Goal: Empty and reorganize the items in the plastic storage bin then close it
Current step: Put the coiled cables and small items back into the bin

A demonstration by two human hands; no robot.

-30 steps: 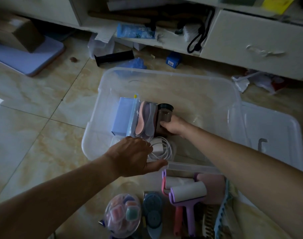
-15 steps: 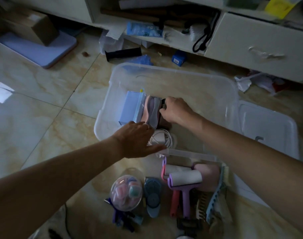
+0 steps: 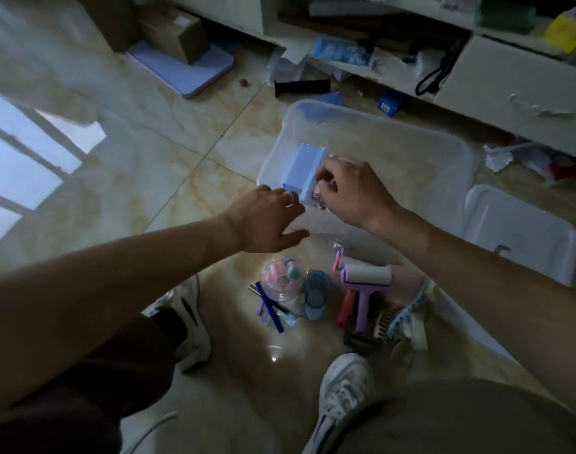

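Status: repacking, partway through. Plastic storage bin (image 3: 443, 149) sits open on the floor at my 1 o'clock, below the white shelf unit (image 3: 509, 83). Its lid (image 3: 522, 231) lies off on the floor at the bin's 3 o'clock, touching its side.

Inside the bin, only the 9 o'clock corner is loaded: a light blue box (image 3: 301, 173) standing on edge against the wall, with something pinkish just beside it at its 3 o'clock, mostly hidden under my hand. Rest of the bin floor looks bare, though the shot is blurred.

Hands: right hand (image 3: 352, 194) is down in the bin, fingers curled and pinching the pinkish items next to the blue box; exactly what they are I can't tell. Left hand (image 3: 268, 221) holds nothing, fingers spread and relaxed over the bin's near wall, fingertips close to the blue box; contact not clear.

To go, on the floor at the bin's 6 o'clock:
- clear round tub of pastel bits (image 3: 281, 276)
- blue tape-like dispenser (image 3: 314, 294)
- lint rollers (image 3: 365, 280), purple and pink handles
- blue pens (image 3: 270, 309)
- comb (image 3: 406, 311) and a brush, partly hidden

Estimate: emptying done, reloading roughly a third in. Lid goes on last.
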